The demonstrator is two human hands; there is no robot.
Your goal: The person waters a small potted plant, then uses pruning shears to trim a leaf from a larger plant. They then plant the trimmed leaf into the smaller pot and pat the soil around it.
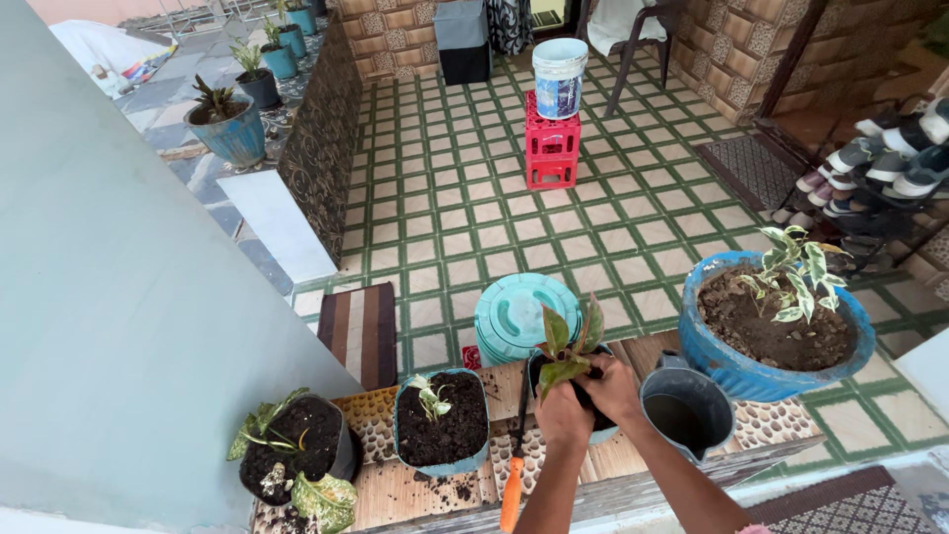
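Both hands meet around a small dark pot (583, 396) on the wooden bench (415, 489): the left hand (561, 415) cups its near side, fingers curled against it, while the right hand (615, 388) closes over its right rim, seemingly to steady the red-green plant (568, 346) rooted inside. An orange-handled tool (512, 489) lies just left of the wrists. Right of the pot sits a grey bucket (687, 410); left, a blue pot (440, 420) of soil.

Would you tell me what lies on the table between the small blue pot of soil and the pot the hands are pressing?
In the head view, an orange-handled tool lies between the small blue pot and the dark pot both hands hold.
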